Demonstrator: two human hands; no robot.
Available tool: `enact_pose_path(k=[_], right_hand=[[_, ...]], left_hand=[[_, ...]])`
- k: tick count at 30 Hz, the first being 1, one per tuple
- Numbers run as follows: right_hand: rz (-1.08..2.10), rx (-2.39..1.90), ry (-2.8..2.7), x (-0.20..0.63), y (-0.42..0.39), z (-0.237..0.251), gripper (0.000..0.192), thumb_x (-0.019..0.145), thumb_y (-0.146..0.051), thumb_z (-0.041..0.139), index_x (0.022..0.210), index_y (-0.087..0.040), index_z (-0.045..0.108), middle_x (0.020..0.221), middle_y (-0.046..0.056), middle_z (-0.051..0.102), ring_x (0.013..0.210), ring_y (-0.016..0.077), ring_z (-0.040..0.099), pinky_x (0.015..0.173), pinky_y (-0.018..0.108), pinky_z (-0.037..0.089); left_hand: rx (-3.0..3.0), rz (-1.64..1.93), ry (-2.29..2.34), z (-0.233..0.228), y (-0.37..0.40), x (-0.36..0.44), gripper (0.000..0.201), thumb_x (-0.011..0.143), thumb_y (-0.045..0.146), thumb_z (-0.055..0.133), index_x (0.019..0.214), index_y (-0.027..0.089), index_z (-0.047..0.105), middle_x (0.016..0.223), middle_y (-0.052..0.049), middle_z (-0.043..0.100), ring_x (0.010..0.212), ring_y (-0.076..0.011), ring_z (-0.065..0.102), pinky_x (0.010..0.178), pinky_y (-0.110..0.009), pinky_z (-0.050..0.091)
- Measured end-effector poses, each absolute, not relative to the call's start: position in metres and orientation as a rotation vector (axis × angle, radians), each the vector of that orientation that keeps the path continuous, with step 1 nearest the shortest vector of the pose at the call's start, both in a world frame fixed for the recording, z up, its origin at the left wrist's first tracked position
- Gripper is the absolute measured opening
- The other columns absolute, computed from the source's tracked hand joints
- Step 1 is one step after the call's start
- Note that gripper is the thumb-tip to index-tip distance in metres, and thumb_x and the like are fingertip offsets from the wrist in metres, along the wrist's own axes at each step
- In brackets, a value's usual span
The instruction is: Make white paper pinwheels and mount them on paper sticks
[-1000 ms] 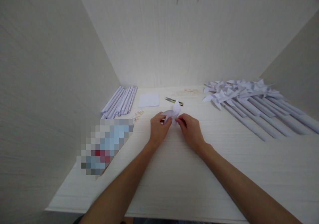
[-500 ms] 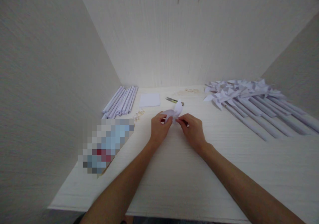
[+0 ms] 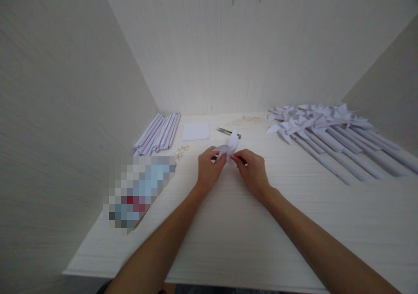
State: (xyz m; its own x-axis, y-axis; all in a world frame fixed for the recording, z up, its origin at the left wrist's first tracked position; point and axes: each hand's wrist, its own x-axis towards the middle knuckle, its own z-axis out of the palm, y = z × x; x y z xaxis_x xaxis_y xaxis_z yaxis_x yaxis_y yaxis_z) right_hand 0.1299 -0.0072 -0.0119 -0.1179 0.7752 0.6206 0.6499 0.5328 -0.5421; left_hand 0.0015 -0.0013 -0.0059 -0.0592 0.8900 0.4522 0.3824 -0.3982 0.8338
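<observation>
Paper piece (image 3: pixel 228 148), small and white with its flaps curling up, sits pinched between my two hands just above the counter (image 3: pixel 228 233), a little nearer to me than the scissors (image 3: pixel 227 132). My left hand (image 3: pixel 209 168) has its fingers closed narrow on the near-left edge; my right hand (image 3: pixel 253 170) pinches the right edge the same way. I judge the step to be folding the flaps toward the middle, pinwheel fashion, like the finished pinwheels (image 3: pixel 326 128) lying well right of the scissors. The next move, I think, calls for a steady pinch at the centre while a flap comes over. Rolled paper sticks (image 3: pixel 158 133) lie left of the scissors. Against the earlier frame little differs: the upper flap has tipped slightly right, and both hands stay put.
</observation>
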Motion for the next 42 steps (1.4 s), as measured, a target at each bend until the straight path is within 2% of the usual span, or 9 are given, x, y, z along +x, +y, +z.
enact_pose_path(k=[20,42], right_hand=[[0.414,-1.266,-1.743,0.1239,-0.0096,-0.006,0.018,0.073,-0.018,0.051,0.057,-0.016,0.059,0.054,0.001,0.059,0.049,0.012,0.05,0.051,0.023,0.037],[0.453,-1.267,-1.76,0.1275,-0.0069,-0.0072,0.018,0.074,-0.018,0.049,0.059,-0.016,0.059,0.054,0.001,0.058,0.049,0.0115,0.048,0.05,0.022,0.036]], left_hand=[[1.823,1.445,1.375,-0.0033,-0.003,0.002,0.014,0.069,0.015,0.052,0.06,0.015,0.063,0.062,0.001,0.056,0.059,-0.0094,0.053,0.053,-0.019,0.043],[1.85,1.406,1.366,-0.0026,-0.0023,0.0018,0.014,0.067,0.012,0.05,0.06,0.014,0.062,0.062,0.002,0.055,0.058,-0.0082,0.051,0.051,-0.018,0.041]])
